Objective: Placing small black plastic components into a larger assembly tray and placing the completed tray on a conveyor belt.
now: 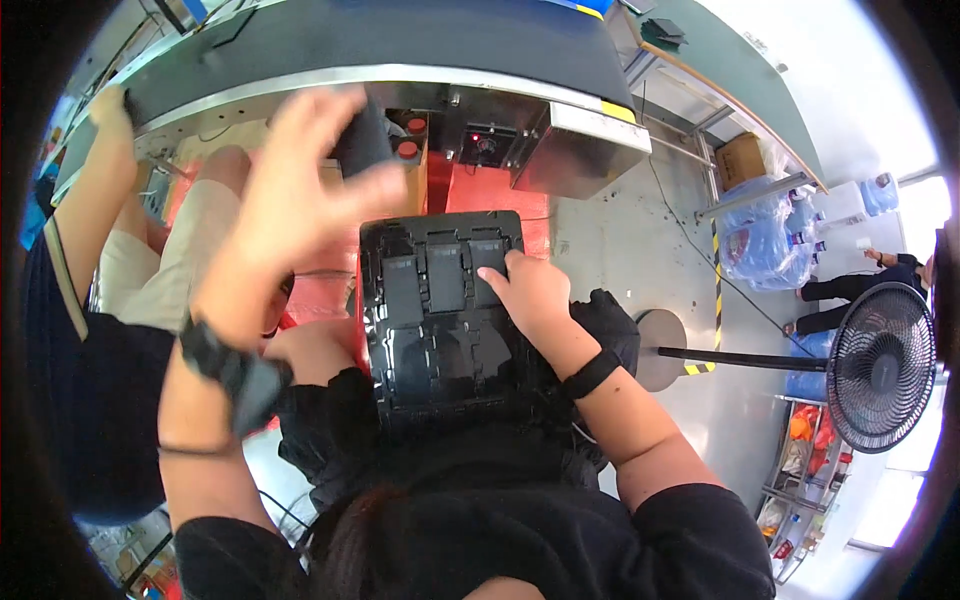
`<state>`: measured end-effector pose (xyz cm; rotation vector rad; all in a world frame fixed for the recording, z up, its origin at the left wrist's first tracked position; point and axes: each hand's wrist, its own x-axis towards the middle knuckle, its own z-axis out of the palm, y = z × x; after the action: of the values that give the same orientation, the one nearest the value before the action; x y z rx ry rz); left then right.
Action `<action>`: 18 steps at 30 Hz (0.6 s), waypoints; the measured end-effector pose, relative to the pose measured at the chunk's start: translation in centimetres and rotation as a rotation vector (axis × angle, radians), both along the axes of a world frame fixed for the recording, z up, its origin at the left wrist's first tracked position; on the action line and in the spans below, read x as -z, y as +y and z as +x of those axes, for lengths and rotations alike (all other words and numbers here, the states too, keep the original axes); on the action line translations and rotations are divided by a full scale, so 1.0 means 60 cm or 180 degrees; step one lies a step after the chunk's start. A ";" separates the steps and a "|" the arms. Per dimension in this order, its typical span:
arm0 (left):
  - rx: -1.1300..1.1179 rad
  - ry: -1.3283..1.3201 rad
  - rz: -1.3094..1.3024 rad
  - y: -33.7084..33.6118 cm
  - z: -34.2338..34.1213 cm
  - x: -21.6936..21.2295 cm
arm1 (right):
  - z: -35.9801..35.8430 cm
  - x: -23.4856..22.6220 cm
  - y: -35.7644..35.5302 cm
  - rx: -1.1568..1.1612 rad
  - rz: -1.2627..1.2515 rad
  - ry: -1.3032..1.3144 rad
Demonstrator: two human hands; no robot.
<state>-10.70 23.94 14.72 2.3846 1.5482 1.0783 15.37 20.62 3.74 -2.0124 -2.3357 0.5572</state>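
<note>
Loading step, seen from above. Black moulded tray (pixel 440 310) resting on the lap, below the conveyor belt (pixel 400 45); three dark flat parts (pixel 445 277) seated along its far edge, near row of pockets apparently unfilled. Right hand (pixel 530 290) pressed on the part at the tray's far right corner, fingers curled, gripping nothing visibly. Left hand (pixel 300 210) raised and blurred, fingers closed on another dark part (pixel 362 140) near the belt's edge. Next, by judgement: carrying that part down squarely into a free pocket.
</note>
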 end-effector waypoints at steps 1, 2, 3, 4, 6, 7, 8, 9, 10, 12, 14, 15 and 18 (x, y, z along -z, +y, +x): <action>0.0252 0.0239 -0.0251 -0.052 0.014 0.013 | 0.007 0.003 -0.011 0.0007 -0.0003 -0.0006; 0.0315 0.0323 -0.0474 -0.117 0.021 0.024 | 0.003 -0.003 -0.024 -0.0224 0.0446 0.0435; 0.0570 0.0473 -0.0817 -0.159 0.031 0.040 | 0.002 -0.005 -0.038 -0.0402 0.0884 0.0824; 0.0563 0.0590 -0.0808 -0.204 0.041 0.073 | -0.006 -0.014 -0.051 -0.0876 0.0898 0.0769; 0.0566 0.0593 -0.1224 -0.262 0.060 0.131 | -0.038 -0.016 -0.077 -0.1571 0.1193 0.1021; 0.0536 0.0627 -0.1196 -0.280 0.069 0.155 | -0.054 -0.011 -0.088 -0.2202 0.1474 0.1224; 0.0440 0.0717 -0.1044 -0.300 0.074 0.185 | -0.069 -0.001 -0.099 -0.2463 0.1358 0.0993; 0.0355 0.0812 -0.0882 -0.314 0.078 0.206 | -0.080 0.012 -0.106 -0.2709 0.1254 0.0748; 0.0332 0.0810 -0.0840 -0.319 0.082 0.218 | -0.087 0.030 -0.109 -0.2739 0.1061 0.0341; 0.0017 0.0883 -0.0917 -0.328 0.091 0.230 | -0.099 0.045 -0.102 -0.2666 0.1157 0.0299; -0.0053 0.0997 -0.0883 -0.333 0.091 0.230 | -0.104 0.041 -0.099 -0.2489 0.1034 0.0013; -0.0087 0.1111 -0.0873 -0.334 0.092 0.228 | -0.104 0.041 -0.101 -0.2509 0.1061 0.0002; -0.0118 0.1152 -0.0969 -0.338 0.100 0.231 | -0.098 0.030 -0.098 -0.2334 0.0994 0.0264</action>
<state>-4.72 3.65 0.85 2.4314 1.7191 0.3856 9.47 14.74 1.91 -0.9567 -2.8389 0.2346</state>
